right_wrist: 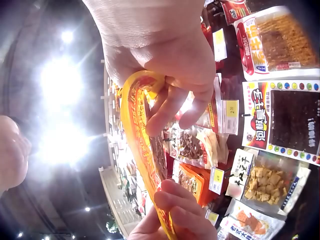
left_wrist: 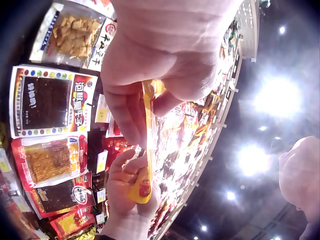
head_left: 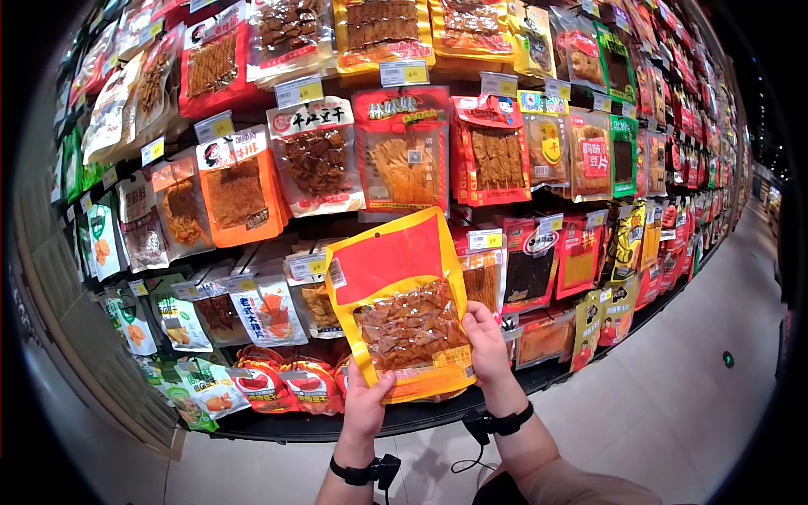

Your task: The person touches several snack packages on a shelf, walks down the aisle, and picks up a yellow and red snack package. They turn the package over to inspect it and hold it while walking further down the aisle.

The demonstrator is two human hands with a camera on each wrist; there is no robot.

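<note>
A yellow snack packet (head_left: 400,324) with a plain red upper panel and a clear window over brown pieces is held up in front of the shelves, tilted slightly. My left hand (head_left: 367,406) grips its lower left corner, thumb on the near face. On the right edge, low down, my right hand (head_left: 488,347) pinches the packet, its thumb also in front. The left wrist view shows the packet (left_wrist: 148,117) nearly edge-on between the left hand (left_wrist: 162,57) and the right hand (left_wrist: 131,182). From the right wrist, the packet's yellow side (right_wrist: 134,125) curves down between both hands.
Rows of hanging snack packets surround the held one, including a red packet (head_left: 402,151) just behind and above it. Price tags (head_left: 404,74) stick out from the hooks. Below runs the dark shelf base (head_left: 295,427), then a tiled floor (head_left: 656,404).
</note>
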